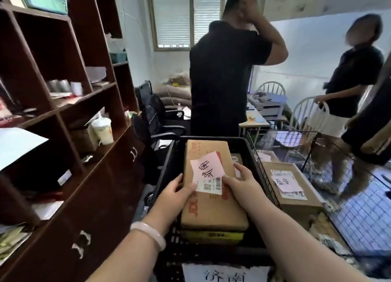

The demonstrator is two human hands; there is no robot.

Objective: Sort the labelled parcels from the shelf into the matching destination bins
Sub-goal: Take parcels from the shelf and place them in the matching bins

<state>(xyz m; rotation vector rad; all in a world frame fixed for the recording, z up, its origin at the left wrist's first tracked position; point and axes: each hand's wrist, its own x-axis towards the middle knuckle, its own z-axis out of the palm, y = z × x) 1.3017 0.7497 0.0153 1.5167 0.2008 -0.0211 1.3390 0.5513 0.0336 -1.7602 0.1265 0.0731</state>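
A dark wooden shelf (pixel 63 112) is filling the left side, its compartments holding papers, a lidded cup (pixel 103 129) and small clutter. Beyond the bins two people in dark tops are standing: one (pixel 220 74) is turning away with an arm raised to the head, and the other (pixel 351 76) is standing at the right beside a white chair (pixel 300 112).

A black crate (pixel 167 165) is sitting in the middle, just beside the shelf, with a wire bin (pixel 283 131) touching its right wall. The parcel (pixel 211 207), a long brown carton, is lying flat at the top of the crate, resting over a yellow-edged box (pixel 211 236). A second parcel (pixel 296 201) is lying in the wire bin, carrying its own handwritten slip.

A white sign (pixel 224 273) with handwritten characters is hanging on the crate's near face, cut off by the lower edge.

The left hand (pixel 177 195) is grasping the parcel's left edge, its fingers curling under and its thumb on top. The right hand (pixel 243 180) is grasping the right edge, its thumb pressing on the printed label. A pink note (pixel 208 165) with handwriting is lying tilted on the parcel between the hands. A pale bracelet (pixel 150 233) is circling the left wrist.
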